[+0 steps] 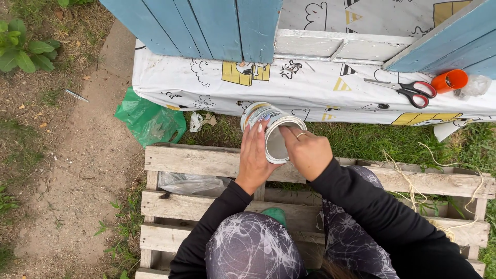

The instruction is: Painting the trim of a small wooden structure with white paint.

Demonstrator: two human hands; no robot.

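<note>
Looking down from the head camera, the person sits on a wooden pallet (206, 160) laid on grass, knees in patterned leggings at the bottom of the frame. Both hands are up on a round tin can (270, 130), tipped on its side with the open mouth facing back toward the camera, held in the air above the pallet's far plank. The left hand (254, 157) wraps the can's left wall, its grip clenched around the metal with the fingertips spread over the labelled side. The right hand (307, 151), ring on one finger, presses at the can's rim on the right, fingers curled on the edge, grasping it.

Beyond the can runs a worktop covered in a white printed cloth (310, 88), with blue wooden boards (217, 26) lying across it. Red-handled scissors (411, 90) rest on the cloth at the right, an orange cup (449, 80) just beside them. A crumpled green plastic bag (150, 121) lies on the ground left of the pallet, and pale string (413, 181) trails over its right end.
</note>
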